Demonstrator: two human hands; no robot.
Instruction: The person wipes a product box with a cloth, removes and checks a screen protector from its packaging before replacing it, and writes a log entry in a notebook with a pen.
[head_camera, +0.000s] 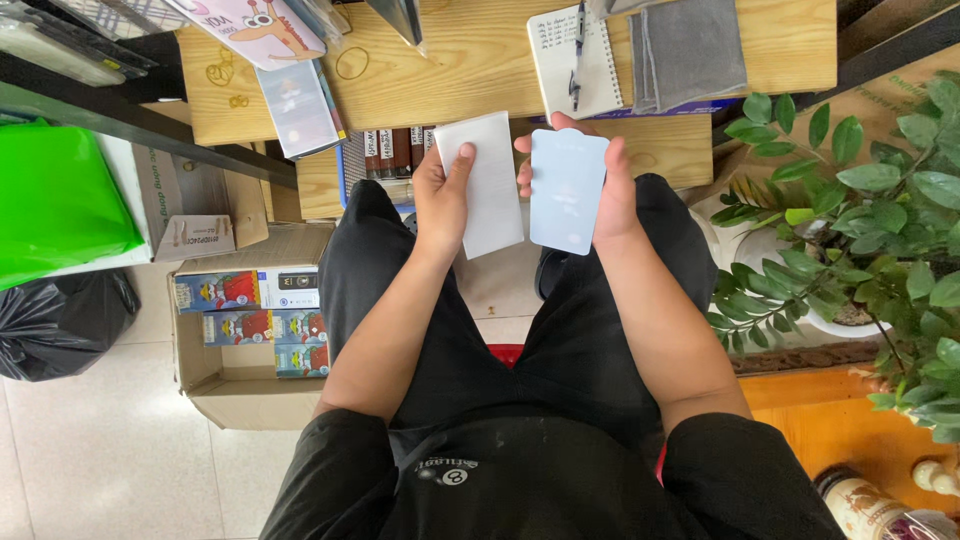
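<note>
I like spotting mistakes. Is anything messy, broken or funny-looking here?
Nothing looks broken or spilled. The left hand holds a white card and the right hand holds a pale blue card, both flat. One small untidy spot: loose rubber bands lie scattered on the wooden table.

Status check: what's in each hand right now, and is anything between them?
Left hand grips white card. Right hand holds pale blue card. Cards side by side above lap, nothing between.

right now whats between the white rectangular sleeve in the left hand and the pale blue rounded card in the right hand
Nothing lies between the white rectangular sleeve and the pale blue rounded card: the head view shows only a narrow gap, with floor far below. The left hand and the right hand each hold one.
</note>
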